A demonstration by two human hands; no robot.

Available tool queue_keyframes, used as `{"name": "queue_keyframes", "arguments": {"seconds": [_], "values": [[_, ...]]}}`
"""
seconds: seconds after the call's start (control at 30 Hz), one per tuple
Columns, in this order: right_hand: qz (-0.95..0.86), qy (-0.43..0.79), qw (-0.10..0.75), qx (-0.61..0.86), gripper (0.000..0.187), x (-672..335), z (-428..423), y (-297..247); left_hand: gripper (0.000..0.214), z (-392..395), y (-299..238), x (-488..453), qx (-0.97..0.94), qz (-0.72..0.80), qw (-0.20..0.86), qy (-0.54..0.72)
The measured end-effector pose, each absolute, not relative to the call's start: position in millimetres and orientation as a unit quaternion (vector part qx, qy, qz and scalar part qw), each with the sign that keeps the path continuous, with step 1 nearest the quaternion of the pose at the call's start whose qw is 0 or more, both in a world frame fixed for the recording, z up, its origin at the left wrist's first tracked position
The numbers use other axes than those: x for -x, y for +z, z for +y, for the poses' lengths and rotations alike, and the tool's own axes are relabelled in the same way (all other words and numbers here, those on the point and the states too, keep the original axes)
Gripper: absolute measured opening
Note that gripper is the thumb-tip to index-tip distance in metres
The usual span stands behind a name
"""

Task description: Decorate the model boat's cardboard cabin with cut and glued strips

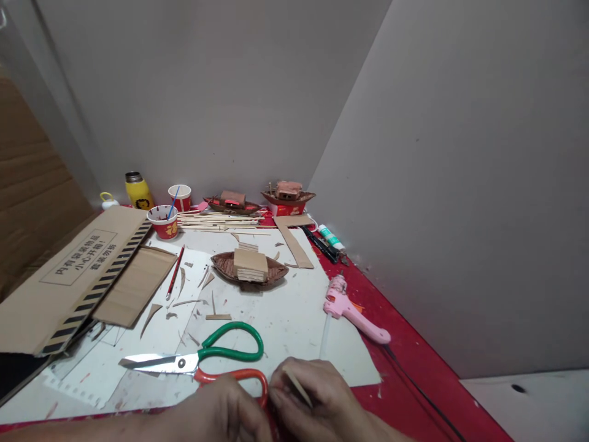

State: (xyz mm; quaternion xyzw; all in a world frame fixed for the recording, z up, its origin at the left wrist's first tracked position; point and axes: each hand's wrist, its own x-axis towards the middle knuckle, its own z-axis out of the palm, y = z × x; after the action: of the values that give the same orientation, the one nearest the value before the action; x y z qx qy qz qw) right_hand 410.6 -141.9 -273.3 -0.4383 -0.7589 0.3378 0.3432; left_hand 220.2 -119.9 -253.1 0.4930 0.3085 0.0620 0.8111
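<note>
At the bottom edge of the head view, my right hand [322, 399] is closed around a short, thin, pale strip [297, 387], perhaps wood or cardboard. Beside it, my left hand [221, 410] has curled fingers, and anything in them is hidden. Just beyond my hands lie scissors [184, 363] with one green and one orange handle, blades pointing left. Farther back, a brown model boat [221, 265] carries a cardboard cabin [251, 265] with pale slatted sides. To the right rests a pink glue gun [352, 313].
Cardboard offcuts [151, 319] and a red pencil [175, 273] lie on the white board [285, 331]. A printed cardboard box [83, 264] fills the left. Behind are paper cups [168, 228], a yellow bottle [139, 193], thin sticks [216, 221] and two finished-looking boats [289, 194].
</note>
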Motion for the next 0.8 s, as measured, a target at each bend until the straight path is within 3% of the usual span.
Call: {"name": "queue_keyframes", "arguments": {"seconds": [0.23, 0.33, 0.47, 0.8], "values": [[-0.682, 0.442, 0.315, 0.49, 0.023, -414, -140, -266, 0.052, -114, -242, -221, -0.519, 0.331, 0.783, 0.091], [-0.663, 0.473, 0.298, 0.498, 0.017, -410, -141, -266, 0.046, -109, -246, -216, -0.497, 0.335, 0.782, 0.171], [-0.708, 0.48, 0.262, 0.447, 0.007, -397, -141, -255, 0.038, -106, -254, -211, -0.495, 0.34, 0.754, 0.266], [-0.76, 0.516, 0.185, 0.349, 0.004, -379, -122, -210, 0.017, -104, -211, -196, -0.624, 0.366, 0.636, 0.271]]}}
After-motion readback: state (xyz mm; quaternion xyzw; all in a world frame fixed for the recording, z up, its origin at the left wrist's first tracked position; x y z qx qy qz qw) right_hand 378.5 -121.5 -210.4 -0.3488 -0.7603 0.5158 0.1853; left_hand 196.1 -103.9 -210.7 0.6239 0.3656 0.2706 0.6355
